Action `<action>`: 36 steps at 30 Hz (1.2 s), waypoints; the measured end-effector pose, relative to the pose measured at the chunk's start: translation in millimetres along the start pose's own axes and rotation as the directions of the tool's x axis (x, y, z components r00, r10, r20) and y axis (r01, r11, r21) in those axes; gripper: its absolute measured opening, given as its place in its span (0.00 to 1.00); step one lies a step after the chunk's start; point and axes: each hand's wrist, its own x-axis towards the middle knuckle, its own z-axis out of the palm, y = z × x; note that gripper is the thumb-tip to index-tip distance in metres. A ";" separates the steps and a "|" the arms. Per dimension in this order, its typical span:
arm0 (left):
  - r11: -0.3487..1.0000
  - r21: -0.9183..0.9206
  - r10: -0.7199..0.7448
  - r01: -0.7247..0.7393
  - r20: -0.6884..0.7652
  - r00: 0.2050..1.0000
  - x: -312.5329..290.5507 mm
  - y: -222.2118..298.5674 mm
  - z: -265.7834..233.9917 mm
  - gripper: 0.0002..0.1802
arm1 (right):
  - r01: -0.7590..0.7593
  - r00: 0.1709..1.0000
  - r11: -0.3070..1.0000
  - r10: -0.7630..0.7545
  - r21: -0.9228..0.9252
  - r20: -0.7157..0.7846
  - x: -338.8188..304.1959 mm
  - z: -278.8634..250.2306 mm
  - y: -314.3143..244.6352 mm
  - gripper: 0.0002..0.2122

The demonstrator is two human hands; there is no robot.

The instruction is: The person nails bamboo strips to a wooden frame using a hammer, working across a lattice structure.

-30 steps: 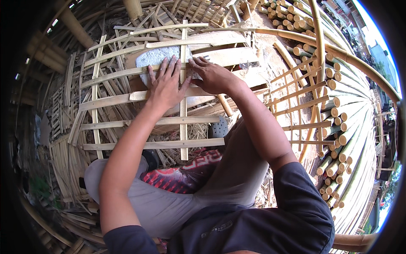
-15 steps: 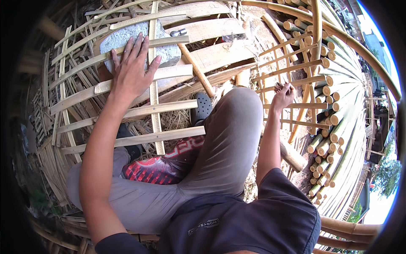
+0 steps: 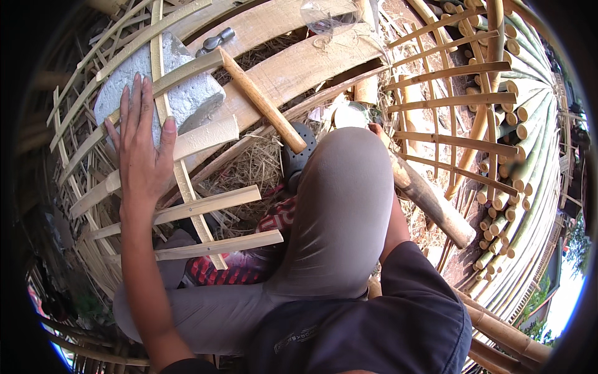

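Observation:
My left hand (image 3: pixel 142 137) lies spread and flat on a lattice of pale bamboo slats (image 3: pixel 212 204). Beneath that part of the lattice sits a rough grey stone block (image 3: pixel 198 93). A hammer with a wooden handle (image 3: pixel 268 105) lies just right of the block, its metal head beyond one slat, and neither hand touches it. My right arm reaches down past my raised knee, which hides most of my right hand (image 3: pixel 379 132); only a bit of it shows beside a round whitish container (image 3: pixel 352 116). What its fingers do is hidden.
A second bamboo lattice (image 3: pixel 451 98) stands at the right, before a stack of cut bamboo poles (image 3: pixel 526 134). A thick bamboo piece (image 3: pixel 436 202) lies right of my knee. Wide split planks (image 3: pixel 299 71) run behind the hammer, with a clear plastic bag (image 3: pixel 330 15) on them.
My right hand has dropped from in front of the right lattice to behind my knee. My left hand stays flat on the slats. The view has shifted, and the hammer handle shows more fully.

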 end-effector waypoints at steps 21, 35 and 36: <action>0.998 0.020 0.054 -0.056 0.094 0.994 4.2 3.0 -3.6 0.36 | 0.185 0.982 0.952 -0.186 -0.244 0.018 29.7 56.8 -6.5 0.14; 0.999 0.036 0.027 -0.029 0.059 0.998 0.3 -2.8 -6.4 0.36 | 0.117 0.991 0.966 -0.097 -0.231 0.095 46.9 68.6 -26.9 0.07; 0.999 0.036 0.003 -0.005 0.049 0.999 -3.8 -2.2 -8.6 0.36 | 0.157 0.986 0.953 -0.134 -0.261 0.102 43.9 74.0 -27.3 0.07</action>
